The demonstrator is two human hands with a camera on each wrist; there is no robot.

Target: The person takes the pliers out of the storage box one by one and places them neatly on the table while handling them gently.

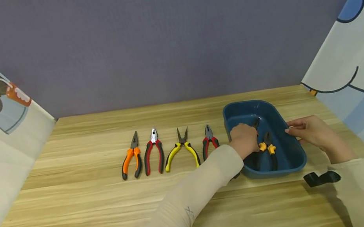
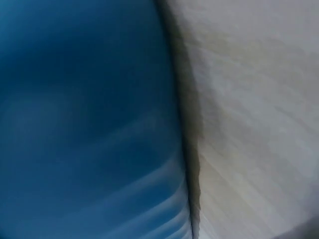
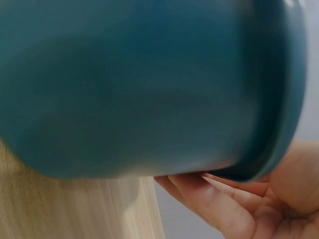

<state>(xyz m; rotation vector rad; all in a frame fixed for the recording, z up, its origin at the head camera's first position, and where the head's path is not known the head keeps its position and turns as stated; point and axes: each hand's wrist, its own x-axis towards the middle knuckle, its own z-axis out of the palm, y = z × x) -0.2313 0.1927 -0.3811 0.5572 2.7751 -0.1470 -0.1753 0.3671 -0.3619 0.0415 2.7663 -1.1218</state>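
In the head view my left hand (image 1: 245, 139) reaches down into the blue plastic bin (image 1: 280, 114), curled at a pair of black and orange-yellow pliers (image 1: 262, 146). The hand covers much of these pliers, and its fingertips are mostly hidden. A second pair of black and orange-yellow pliers (image 1: 271, 149) lies beside them on the bin floor. My right hand (image 1: 313, 132) holds the bin's right side at the rim. In the right wrist view, its fingers (image 3: 204, 199) lie against the outer wall below the rim. The left wrist view shows just the blue wall and blurred wood.
Left of the bin, pliers lie in a row on the wooden table (image 1: 75, 209): orange-black pliers (image 1: 134, 152), red-black pliers (image 1: 149, 146), yellow-black pliers (image 1: 173, 150) and smaller red-black pliers (image 1: 208, 133). My left sleeve (image 1: 195, 194) crosses before them. A grey panel (image 1: 169, 36) stands behind.
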